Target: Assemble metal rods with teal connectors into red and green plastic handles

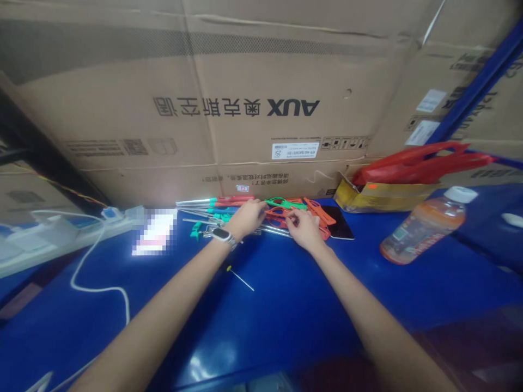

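My left hand (246, 219), with a white band on its wrist, reaches into a pile of red, green and metal tools. Its fingers are curled down and closed; what they hold is hidden. Close by on the right, my right hand (304, 227) has its fingers bent and closed over the same pile, beside red looped handles (275, 216); I cannot make out what is in them. Green looped handles (286, 203) lie behind the hands, and orange flat pieces (321, 209) to the right. Thin metal rods with green and red ends (204, 202) stretch out to the left.
A thin rod with a yellow head (240, 277) lies on the blue table (253, 332). On the right are a dark phone (342, 223), a drink bottle (425, 226) and a yellow box (379, 197) with red plastic. A white cable (98, 288) runs at left; cardboard (229, 65) stands behind.
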`<state>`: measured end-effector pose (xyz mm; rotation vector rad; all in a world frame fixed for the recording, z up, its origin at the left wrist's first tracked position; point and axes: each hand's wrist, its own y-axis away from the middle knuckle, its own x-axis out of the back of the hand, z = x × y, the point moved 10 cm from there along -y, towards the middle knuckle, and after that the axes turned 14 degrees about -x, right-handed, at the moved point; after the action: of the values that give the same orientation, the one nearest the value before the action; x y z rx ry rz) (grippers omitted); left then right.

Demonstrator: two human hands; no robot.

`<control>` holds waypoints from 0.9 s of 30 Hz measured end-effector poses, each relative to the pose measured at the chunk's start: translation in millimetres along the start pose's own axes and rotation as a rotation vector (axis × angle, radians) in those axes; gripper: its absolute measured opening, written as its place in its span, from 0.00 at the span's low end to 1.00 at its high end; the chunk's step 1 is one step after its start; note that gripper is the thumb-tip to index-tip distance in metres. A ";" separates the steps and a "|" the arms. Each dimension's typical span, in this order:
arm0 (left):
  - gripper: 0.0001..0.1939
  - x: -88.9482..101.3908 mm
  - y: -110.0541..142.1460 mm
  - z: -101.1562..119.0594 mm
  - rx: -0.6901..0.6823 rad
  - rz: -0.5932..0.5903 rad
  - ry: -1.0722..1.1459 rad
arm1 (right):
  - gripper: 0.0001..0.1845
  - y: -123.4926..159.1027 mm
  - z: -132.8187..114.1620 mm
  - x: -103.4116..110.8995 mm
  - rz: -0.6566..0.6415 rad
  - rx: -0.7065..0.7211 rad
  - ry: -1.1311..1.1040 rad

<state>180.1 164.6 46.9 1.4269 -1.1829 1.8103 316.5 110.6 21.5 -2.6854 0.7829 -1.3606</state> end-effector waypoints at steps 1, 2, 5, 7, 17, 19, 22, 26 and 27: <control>0.11 -5.6 -11.8 -0.8 0.007 -0.024 -0.015 | 0.06 -0.6 2.3 1.4 0.006 -0.007 -0.011; 0.10 -11.5 -22.1 -1.7 0.015 -0.048 -0.032 | 0.06 -1.1 3.6 3.2 0.014 -0.008 -0.026; 0.10 -23.4 -41.7 -3.6 0.022 -0.089 -0.086 | 0.09 -3.7 5.3 13.9 0.076 -0.016 -0.094; 0.10 -23.9 -46.8 -3.0 0.001 -0.104 -0.106 | 0.10 -6.2 6.5 22.1 0.117 -0.028 -0.133; 0.12 35.9 1.4 -15.0 -0.029 0.025 -0.064 | 0.05 -5.7 4.8 20.0 0.092 0.008 -0.128; 0.14 44.6 23.9 -13.4 -0.043 0.085 -0.037 | 0.07 -2.5 -2.7 15.8 0.068 0.057 -0.124; 0.13 48.0 55.2 -8.5 -0.035 0.115 -0.038 | 0.13 -0.3 -8.7 14.7 0.024 0.092 -0.130; 0.10 45.9 79.6 5.2 -0.023 0.151 0.048 | 0.18 7.0 -0.9 28.8 -0.034 0.095 -0.145; 0.10 43.0 81.8 11.0 -0.041 0.147 0.089 | 0.18 11.4 3.2 33.3 -0.045 0.101 -0.110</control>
<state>104.8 112.5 63.6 1.2518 -1.3012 1.9158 330.5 85.1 41.6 -2.6877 0.6296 -1.2141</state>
